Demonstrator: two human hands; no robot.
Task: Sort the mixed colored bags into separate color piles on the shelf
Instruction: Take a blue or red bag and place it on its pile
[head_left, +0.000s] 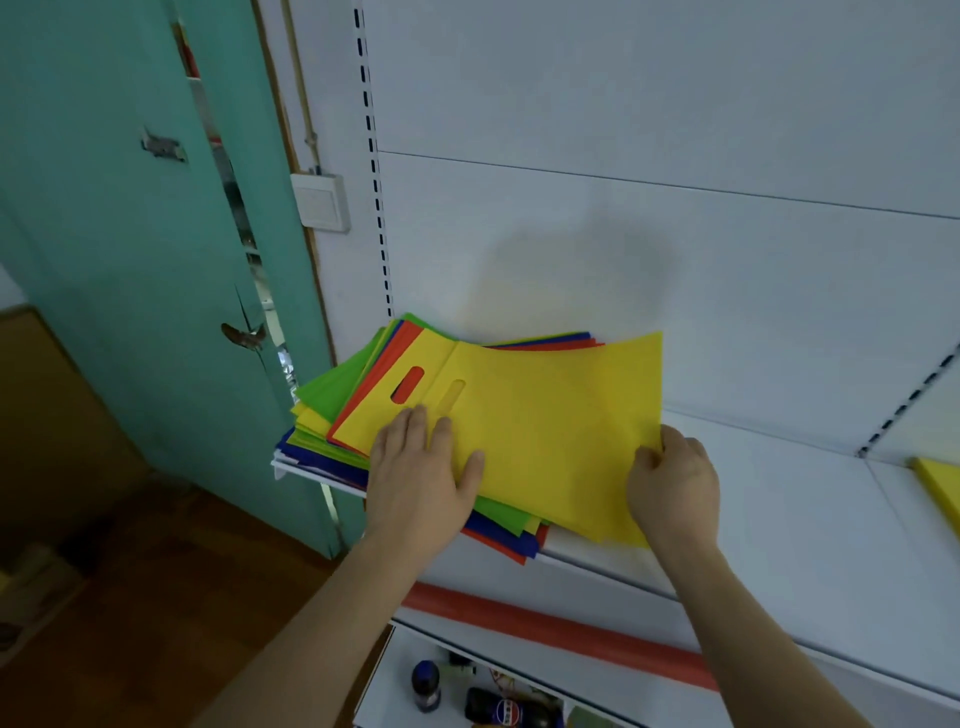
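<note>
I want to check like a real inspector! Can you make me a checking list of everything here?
Surface: white shelf, red strip along its front edge.
Job's things: mixed stack of green, yellow, red and blue bags at shelf's left end; top yellow bag partly pulled rightward; yellow pile at far right.
Clutter: bottles on the lower shelf.
Hands: left hand presses flat on the stack; right hand fingers pinch the top yellow bag's edge.
Cables: thin pipe or cable above wall switch.
Surroundings: teal door, wooden floor.

bag stack left on shelf | second pile far right
</note>
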